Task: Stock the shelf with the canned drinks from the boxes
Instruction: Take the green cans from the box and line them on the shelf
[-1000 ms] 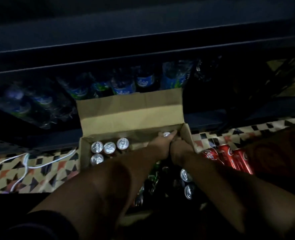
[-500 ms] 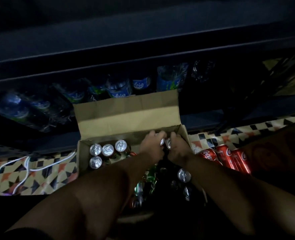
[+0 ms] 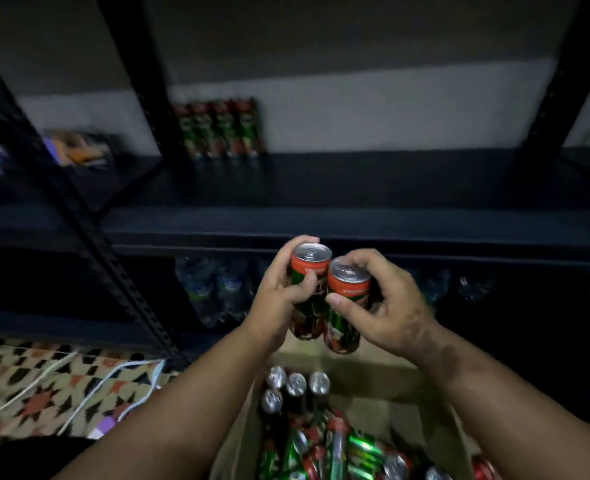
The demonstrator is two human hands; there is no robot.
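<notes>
Head view: each hand (image 3: 279,299) (image 3: 390,306) grips a can (image 3: 309,271) (image 3: 347,296) before the dark shelf (image 3: 355,188), patterned floor (image 3: 27,386) below.

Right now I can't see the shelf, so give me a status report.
Left hand grips one can, right hand grips another can. Both upright, held below the shelf. Row of cans at back; front bare.

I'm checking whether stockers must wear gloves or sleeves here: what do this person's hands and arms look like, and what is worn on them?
Both are bare: the left hand and right hand have no gloves, and no rings, watch or wristband show. The forearms are uncovered; only a dark sleeve edge shows by the left arm.
</notes>
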